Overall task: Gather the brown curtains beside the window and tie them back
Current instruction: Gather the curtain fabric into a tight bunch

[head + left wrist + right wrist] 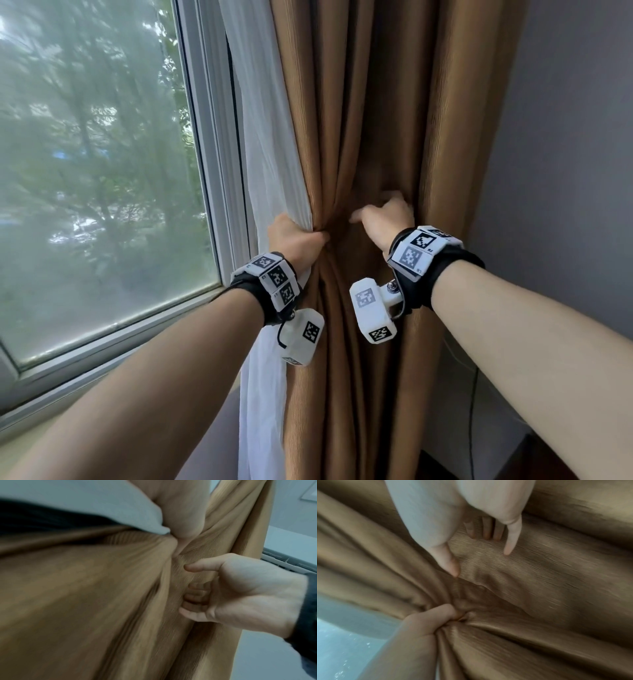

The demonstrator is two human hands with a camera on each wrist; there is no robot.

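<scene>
The brown curtain (376, 102) hangs in folds to the right of the window. My left hand (294, 236) grips a gathered bunch of it at waist height, together with the edge of the white sheer curtain (267, 154). In the right wrist view the left hand (426, 623) squeezes the pleats of the brown curtain (556, 574) into a tight knot. My right hand (383, 214) is a little to the right and higher. The left wrist view shows the right hand (240, 595) with fingers curled round a fold of the curtain (85, 588) and the thumb stretched out.
The window (96, 154) and its sill (102, 370) fill the left. A grey wall (565, 171) stands close on the right, with a thin dark cable (474, 411) running down it. Dark furniture or floor (534, 459) shows at the bottom right.
</scene>
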